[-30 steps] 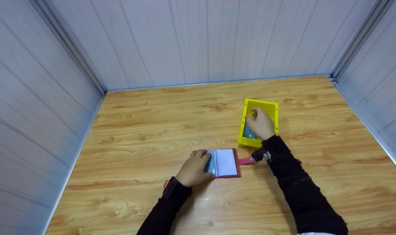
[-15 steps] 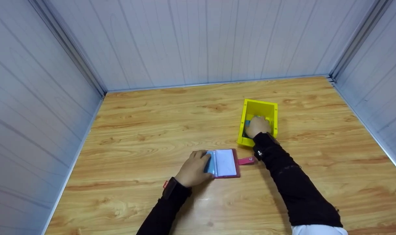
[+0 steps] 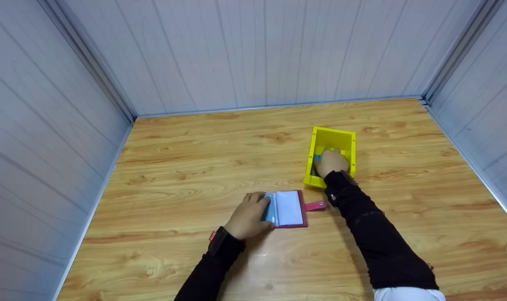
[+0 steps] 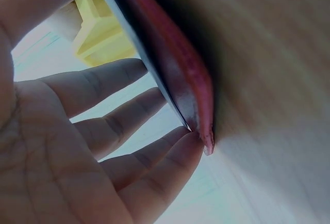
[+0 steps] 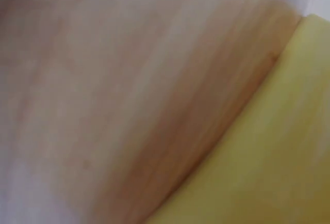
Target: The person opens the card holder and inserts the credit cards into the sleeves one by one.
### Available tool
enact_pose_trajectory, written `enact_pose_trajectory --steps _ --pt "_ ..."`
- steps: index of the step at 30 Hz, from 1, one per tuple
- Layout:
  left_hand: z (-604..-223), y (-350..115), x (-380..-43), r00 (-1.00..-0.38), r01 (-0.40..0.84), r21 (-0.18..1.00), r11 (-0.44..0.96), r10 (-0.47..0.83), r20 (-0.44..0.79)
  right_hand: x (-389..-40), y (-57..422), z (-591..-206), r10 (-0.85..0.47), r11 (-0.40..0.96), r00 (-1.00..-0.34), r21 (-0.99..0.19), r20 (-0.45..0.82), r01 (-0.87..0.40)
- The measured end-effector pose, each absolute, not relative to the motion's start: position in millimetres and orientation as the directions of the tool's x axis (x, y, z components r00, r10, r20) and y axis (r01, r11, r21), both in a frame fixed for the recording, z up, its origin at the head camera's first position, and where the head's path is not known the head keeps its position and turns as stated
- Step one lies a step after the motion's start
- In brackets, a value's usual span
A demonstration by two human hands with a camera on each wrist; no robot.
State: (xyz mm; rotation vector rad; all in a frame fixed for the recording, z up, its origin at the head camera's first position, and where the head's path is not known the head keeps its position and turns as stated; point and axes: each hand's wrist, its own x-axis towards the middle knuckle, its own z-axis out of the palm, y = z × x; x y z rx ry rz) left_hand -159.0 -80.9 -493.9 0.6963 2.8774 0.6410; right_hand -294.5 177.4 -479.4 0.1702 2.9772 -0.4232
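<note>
Red wallet (image 3: 290, 208) lies open on the wooden table (image 3: 186, 167), its left side held by the left hand (image 3: 247, 216) between thumb and fingers; farther off, the right hand (image 3: 332, 161) dips inside a yellow box (image 3: 335, 139), fingers hidden, grip impossible to tell.

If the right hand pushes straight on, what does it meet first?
Probably the far inner wall of the yellow box, ahead of the right hand; depth is unclear, so its floor or contents could come first.

On this wood-grain tabletop (image 3: 203, 159) I can see an open red-covered booklet (image 3: 290, 207) lying nearer, and a yellow bin (image 3: 334, 139) farther off, rightward.
</note>
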Motion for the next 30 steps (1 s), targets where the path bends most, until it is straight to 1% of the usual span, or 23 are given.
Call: enact_pose_trajectory --steps 4,13,18,23,27,30 --pt "-494.1 -80.9 -159.1 -0.888 0.415 0.426 0.804 0.46 -0.004 -295.0 178.9 -479.0 0.085 0.949 -0.984 -0.288 -0.159 0.129" --pt "-492.2 -80.7 -158.5 -0.889 0.409 0.432 0.804 0.458 -0.01 -295.1 179.4 -471.2 0.089 0.916 -0.976 -0.369 -0.196 0.158" --pt "-492.5 -80.6 -158.6 -0.891 0.401 0.431 0.808 0.454 -0.024 -293.9 179.6 -468.3 0.082 0.92 -0.976 -0.361 -0.201 0.152" --pt "-492.8 -80.3 -158.8 -0.893 0.389 0.43 0.814 0.448 -0.04 -292.7 179.9 -466.7 0.056 0.935 -0.985 -0.338 -0.162 0.109" --pt "-493.8 -80.4 -158.5 -0.892 0.403 0.422 0.812 0.452 -0.017 -292.2 180.0 -465.7 0.048 0.942 -0.99 -0.324 -0.134 0.09" --pt "-493.7 -80.5 -158.0 -0.89 0.415 0.415 0.809 0.456 0.0 -291.5 180.5 -463.2 0.057 0.941 -0.988 -0.323 -0.141 0.101"
